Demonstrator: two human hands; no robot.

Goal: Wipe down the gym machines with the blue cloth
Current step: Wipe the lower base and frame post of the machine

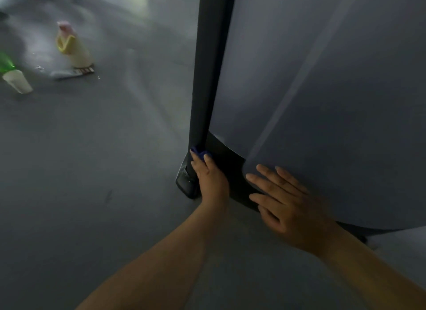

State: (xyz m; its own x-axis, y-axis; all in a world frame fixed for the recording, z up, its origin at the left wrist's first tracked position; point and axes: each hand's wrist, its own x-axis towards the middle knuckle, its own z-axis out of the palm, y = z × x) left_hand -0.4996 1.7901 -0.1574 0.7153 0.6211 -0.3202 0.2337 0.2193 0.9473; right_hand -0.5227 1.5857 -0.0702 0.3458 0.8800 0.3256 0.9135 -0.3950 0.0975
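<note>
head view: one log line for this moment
left hand holds blue cloth against post base | right hand flat on grey panel

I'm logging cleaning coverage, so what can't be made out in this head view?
Head view:
Blue cloth: mostly hidden under the left hand; grip unclear.
Machine: top and right side cut off by the frame.
Floor bottles: blurred, labels unreadable; green one cut by left edge.

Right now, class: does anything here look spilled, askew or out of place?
Possibly: shiny droplets dot the grey floor beside the cream bottle, like a small spill. Blur leaves it uncertain.
</note>
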